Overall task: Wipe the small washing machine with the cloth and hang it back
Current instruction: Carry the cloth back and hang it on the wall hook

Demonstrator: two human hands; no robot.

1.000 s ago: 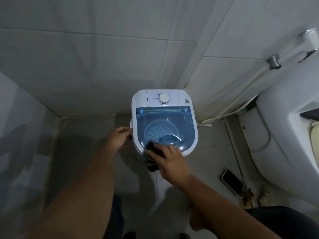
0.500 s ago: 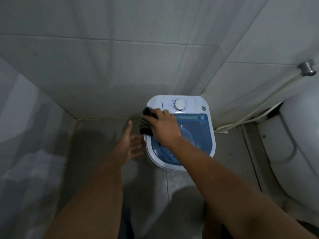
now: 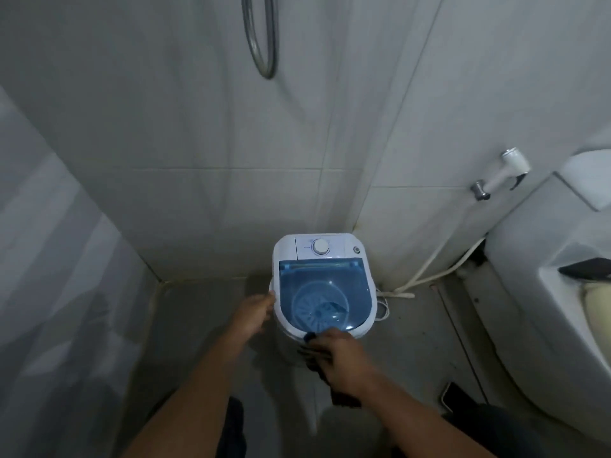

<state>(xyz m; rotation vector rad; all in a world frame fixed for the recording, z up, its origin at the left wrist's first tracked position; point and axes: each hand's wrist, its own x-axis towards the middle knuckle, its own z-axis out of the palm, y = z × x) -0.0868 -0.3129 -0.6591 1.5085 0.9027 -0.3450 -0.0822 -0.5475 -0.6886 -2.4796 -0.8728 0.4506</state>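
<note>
A small white washing machine (image 3: 288, 256) with a clear blue lid and a round dial stands on the floor in the tiled corner. My right hand (image 3: 344, 357) presses a dark cloth (image 3: 314, 353) against the machine's near front side, just under the rim. The cloth hangs down below my palm. My left hand (image 3: 253, 314) rests against the machine's left side, its fingertips touching the rim and fingers loosely apart, holding nothing.
A white toilet (image 3: 542, 292) fills the right side. A bidet sprayer (image 3: 506, 170) and its hose hang on the right wall. A shower hose loop (image 3: 261, 44) hangs on the back wall. A dark phone (image 3: 454, 395) lies on the floor by the toilet.
My right hand has moved with the cloth from the machine's top left corner down to its near front side. My left hand has come back against the left side. The view has tilted up.
</note>
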